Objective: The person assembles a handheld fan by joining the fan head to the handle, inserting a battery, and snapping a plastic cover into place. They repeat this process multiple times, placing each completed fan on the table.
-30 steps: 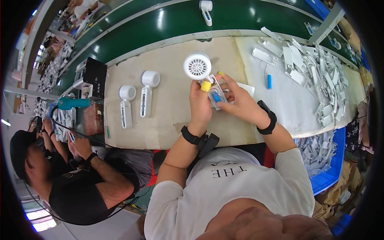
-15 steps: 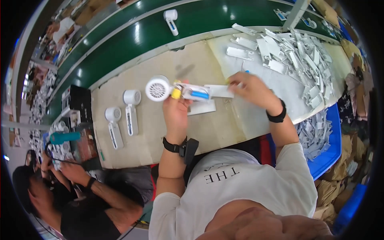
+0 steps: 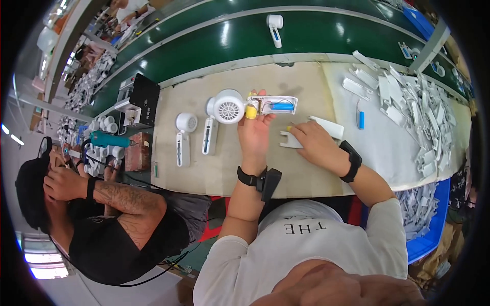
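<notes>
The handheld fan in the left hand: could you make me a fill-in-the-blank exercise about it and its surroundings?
The left hand holds a white handheld fan whose exposed battery is colored ____.
Lying on the beige workbench are ____ other handheld fans.
The conveyor belt is colored ____.

Missing words: blue; two; green.

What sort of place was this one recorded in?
Probably a factory assembly line. What looks like a green conveyor runs behind the worktable, loose white casings lie heaped on its right, and similar fan-like devices lie on its left.
</notes>
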A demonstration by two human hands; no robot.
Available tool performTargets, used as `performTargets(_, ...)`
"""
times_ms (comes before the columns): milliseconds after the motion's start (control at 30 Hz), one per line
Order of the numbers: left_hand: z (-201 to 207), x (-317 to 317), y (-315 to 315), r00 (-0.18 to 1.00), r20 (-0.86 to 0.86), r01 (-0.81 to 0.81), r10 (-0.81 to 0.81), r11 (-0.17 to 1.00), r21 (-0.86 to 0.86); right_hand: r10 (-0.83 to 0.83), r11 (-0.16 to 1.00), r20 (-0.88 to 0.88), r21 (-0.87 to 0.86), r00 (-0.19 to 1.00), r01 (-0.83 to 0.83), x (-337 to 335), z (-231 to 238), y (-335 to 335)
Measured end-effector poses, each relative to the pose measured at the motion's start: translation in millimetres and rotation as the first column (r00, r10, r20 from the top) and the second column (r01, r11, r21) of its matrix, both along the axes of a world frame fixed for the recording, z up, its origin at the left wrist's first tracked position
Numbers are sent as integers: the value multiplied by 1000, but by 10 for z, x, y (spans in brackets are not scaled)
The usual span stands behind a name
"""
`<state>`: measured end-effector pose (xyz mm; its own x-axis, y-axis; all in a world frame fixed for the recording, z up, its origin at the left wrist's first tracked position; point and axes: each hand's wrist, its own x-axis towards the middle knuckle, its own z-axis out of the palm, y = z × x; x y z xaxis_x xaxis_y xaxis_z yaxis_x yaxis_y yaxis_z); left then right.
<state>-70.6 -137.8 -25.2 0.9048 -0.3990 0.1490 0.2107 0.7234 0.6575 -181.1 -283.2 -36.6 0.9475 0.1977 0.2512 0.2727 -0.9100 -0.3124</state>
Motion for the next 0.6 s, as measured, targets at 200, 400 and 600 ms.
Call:
performTargets(200,-5,-24,-11,993,90,-81,76,995,57,-289,826,134,535,948,177,-19,521,-157)
performTargets(400,-14,-155,-109,993,108,46,-53,997,64,-43,991,359,137,933,-7,165,743,-14)
performTargets(600,-45,-216,-135,981,155,113,-117,993,33,-14,992,410,117,912,-37,177,699,-39)
